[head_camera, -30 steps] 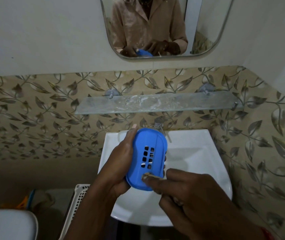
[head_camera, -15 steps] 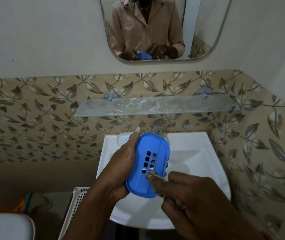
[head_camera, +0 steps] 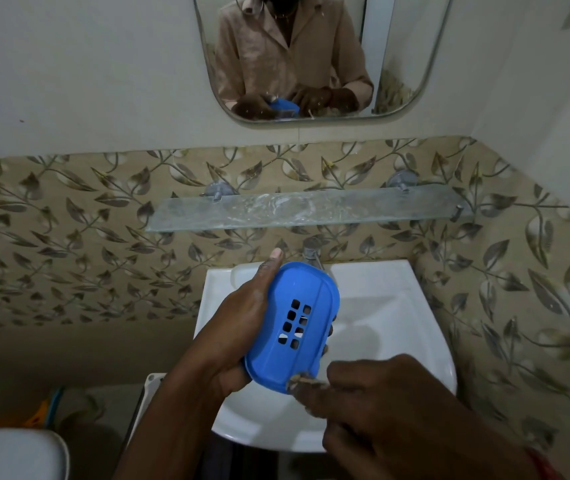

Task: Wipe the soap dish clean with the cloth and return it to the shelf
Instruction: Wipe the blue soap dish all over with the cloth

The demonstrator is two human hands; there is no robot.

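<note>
The left hand [head_camera: 238, 327] grips the blue dish [head_camera: 292, 325] edge-on above the sink [head_camera: 397, 306], fingers wrapped behind it and thumb along its far rim. The right hand [head_camera: 380, 407] pinches something small and brownish against the dish's near edge. If the left grip slackens, I judge the dish could drop into the sink. Whether that scrap is the cloth is unclear. The shelf [head_camera: 311, 209] waits above.

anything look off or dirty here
The glass shelf is smeared with whitish residue. The right hand pinches only a small frayed brown scrap at the blue soap dish's lower edge, held by the left hand; no proper cloth shows.
</note>
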